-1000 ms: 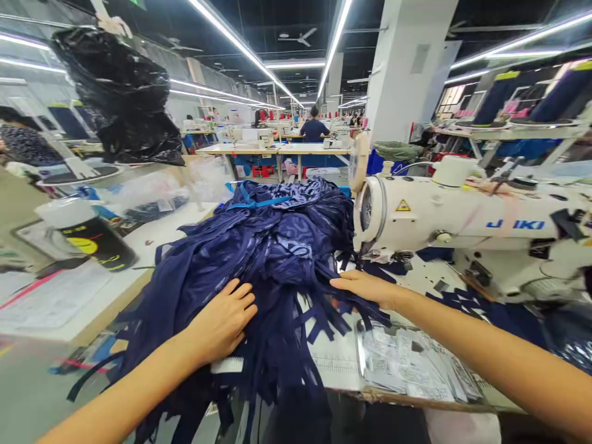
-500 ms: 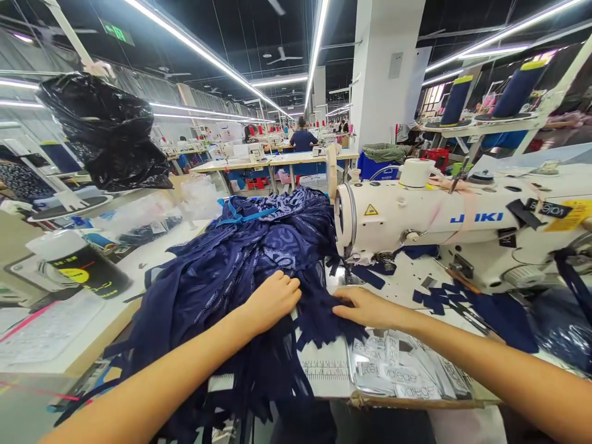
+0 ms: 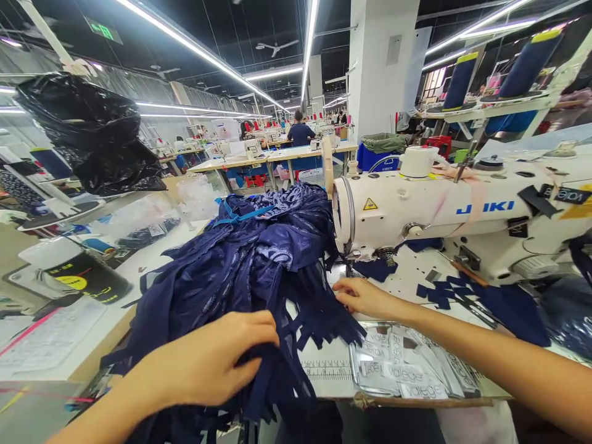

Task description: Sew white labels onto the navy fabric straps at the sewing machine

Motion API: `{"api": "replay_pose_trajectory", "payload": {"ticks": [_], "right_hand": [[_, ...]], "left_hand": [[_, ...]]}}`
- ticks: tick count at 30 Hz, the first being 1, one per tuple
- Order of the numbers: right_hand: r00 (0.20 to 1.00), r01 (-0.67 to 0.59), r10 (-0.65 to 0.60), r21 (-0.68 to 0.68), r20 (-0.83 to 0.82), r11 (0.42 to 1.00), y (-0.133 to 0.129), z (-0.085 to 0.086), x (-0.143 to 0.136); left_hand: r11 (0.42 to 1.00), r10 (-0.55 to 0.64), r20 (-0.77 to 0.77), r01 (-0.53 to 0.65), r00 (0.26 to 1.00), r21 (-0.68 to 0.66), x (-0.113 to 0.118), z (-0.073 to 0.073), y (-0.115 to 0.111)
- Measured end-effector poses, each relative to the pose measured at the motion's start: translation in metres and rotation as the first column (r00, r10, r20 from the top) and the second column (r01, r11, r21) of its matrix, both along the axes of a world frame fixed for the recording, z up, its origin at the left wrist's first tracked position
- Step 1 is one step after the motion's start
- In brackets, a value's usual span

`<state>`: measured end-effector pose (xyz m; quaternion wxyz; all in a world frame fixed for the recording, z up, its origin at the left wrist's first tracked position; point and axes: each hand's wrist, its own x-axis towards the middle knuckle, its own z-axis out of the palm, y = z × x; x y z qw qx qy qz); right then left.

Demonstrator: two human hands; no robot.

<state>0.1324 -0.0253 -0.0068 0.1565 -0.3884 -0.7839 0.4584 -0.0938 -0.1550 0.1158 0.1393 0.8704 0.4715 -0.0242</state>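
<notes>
A heap of navy lace-and-mesh garments with long strap-like ends lies in front of me, left of the sewing machine. Over its hanging navy strips, my left hand is low and close to me, thumb apart from the curved fingers, dark fabric showing in the gap. My right hand is at the right edge of the heap, fingers curled and fingertips pinched at the navy fabric; the exact contact is partly hidden. Below my right hand sits a clear tray of white printed labels.
The white sewing machine stands right, with navy scraps, scissors and an orange-handled tool beneath. A ruler strip runs along the front edge. At left are a black-and-white cone, papers and a hanging black bag.
My left hand has moved down and left toward me, from the middle of the heap to the hanging strips. My right hand has risen slightly, and the view has shifted a little.
</notes>
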Motion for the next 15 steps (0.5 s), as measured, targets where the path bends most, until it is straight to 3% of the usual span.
{"api": "replay_pose_trajectory", "payload": {"ticks": [2,5,7,9,12,13,15], "right_hand": [[1.0,0.014,-0.014,-0.019,0.0,1.0,0.0,0.001,0.0],[1.0,0.015,-0.016,0.022,0.022,1.0,0.001,0.003,0.002],[0.998,0.013,-0.017,0.067,0.053,0.998,0.001,0.004,0.001],[0.994,-0.006,-0.01,0.141,0.11,0.99,-0.003,0.006,0.0],[0.974,-0.103,0.034,0.304,0.224,0.947,-0.02,0.015,-0.002],[0.963,-0.15,0.057,0.352,0.262,0.924,-0.028,0.019,-0.002],[0.941,-0.252,0.124,0.408,0.315,0.878,-0.042,0.029,0.002]], "left_hand": [[1.0,0.005,-0.036,-0.006,0.999,-0.026,0.005,-0.004,-0.008],[0.996,0.025,-0.057,-0.03,0.998,-0.087,0.008,0.005,-0.007],[0.992,0.005,-0.03,-0.009,1.0,-0.128,0.014,0.014,0.004],[0.997,-0.021,0.008,0.021,1.0,-0.071,0.027,0.015,0.022],[0.976,-0.047,-0.069,0.061,0.996,0.21,0.05,-0.007,0.058],[0.946,-0.065,-0.154,0.11,0.986,0.305,0.056,-0.018,0.07],[0.889,-0.153,-0.324,0.273,0.934,0.368,0.065,-0.041,0.091]]}}
